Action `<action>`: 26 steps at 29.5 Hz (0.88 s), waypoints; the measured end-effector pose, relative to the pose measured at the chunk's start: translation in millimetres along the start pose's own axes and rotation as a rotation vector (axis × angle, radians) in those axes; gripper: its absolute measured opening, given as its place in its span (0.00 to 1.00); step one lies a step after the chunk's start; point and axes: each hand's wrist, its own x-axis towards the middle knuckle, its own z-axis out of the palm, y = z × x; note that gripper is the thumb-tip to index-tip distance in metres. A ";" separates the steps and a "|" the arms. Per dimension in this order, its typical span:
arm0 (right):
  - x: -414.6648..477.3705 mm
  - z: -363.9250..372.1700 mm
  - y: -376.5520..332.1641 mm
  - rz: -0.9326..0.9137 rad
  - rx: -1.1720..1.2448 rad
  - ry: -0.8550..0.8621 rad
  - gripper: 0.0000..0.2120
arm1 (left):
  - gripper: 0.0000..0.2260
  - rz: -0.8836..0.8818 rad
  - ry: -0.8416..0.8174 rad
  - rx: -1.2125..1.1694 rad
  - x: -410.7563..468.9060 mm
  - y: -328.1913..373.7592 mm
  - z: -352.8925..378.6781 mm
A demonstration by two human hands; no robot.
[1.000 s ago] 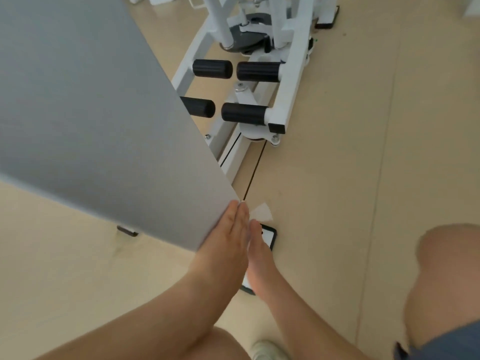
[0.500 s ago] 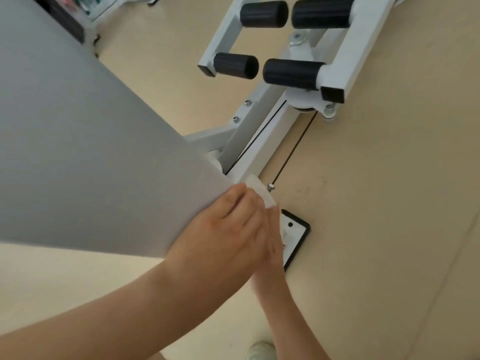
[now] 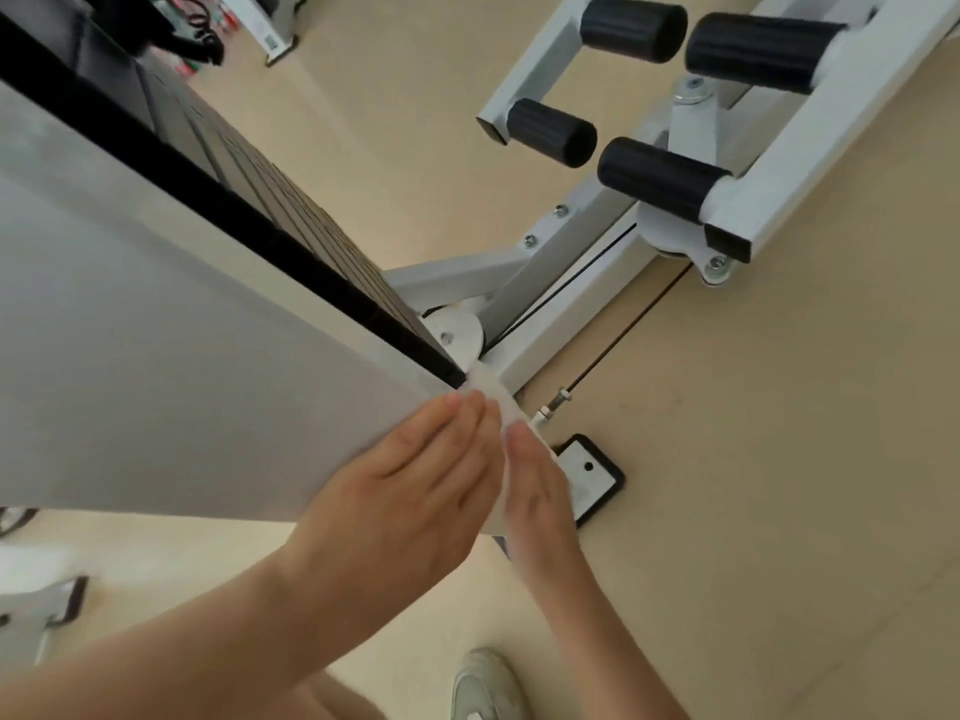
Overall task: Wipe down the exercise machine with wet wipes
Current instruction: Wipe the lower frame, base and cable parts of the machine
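The exercise machine has a tall grey side panel (image 3: pixel 171 387) filling the left of the view, with a black weight stack (image 3: pixel 291 226) behind it and a white frame (image 3: pixel 561 324) running to the upper right. My left hand (image 3: pixel 410 496) lies flat with straight fingers against the panel near its lower corner. My right hand (image 3: pixel 535 485) sits just to its right, fingers straight, pressing a white wet wipe (image 3: pixel 493 392) against the panel's narrow edge. The wipe pokes out above both sets of fingertips.
Several black foam rollers (image 3: pixel 660 179) stick out from the white frame at top right. A cable (image 3: pixel 623 335) and a black-rimmed foot plate (image 3: pixel 592 475) lie on the beige floor. My shoe (image 3: pixel 488 683) is at the bottom. Cluttered items stand at the top left.
The view has tilted and moved closer, revealing the weight stack. Both hands stay at the panel's lower corner; the wipe has shifted slightly along the edge under my right hand.
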 end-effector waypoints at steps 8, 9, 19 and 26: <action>-25.1 4.0 -64.6 -0.275 -0.086 -0.273 0.17 | 0.12 -0.126 0.151 -0.099 -15.3 -28.7 -44.5; -24.9 2.4 -62.8 -0.278 -0.149 -0.277 0.17 | 0.15 -0.116 0.127 -0.066 -13.5 -28.6 -42.9; -33.8 -23.6 -84.6 0.031 0.006 -0.257 0.19 | 0.17 -0.045 -0.003 0.222 4.3 -22.5 -20.0; -13.6 -8.2 -43.9 0.130 -0.185 -0.214 0.16 | 0.17 -0.033 0.112 0.064 2.9 -26.1 -20.5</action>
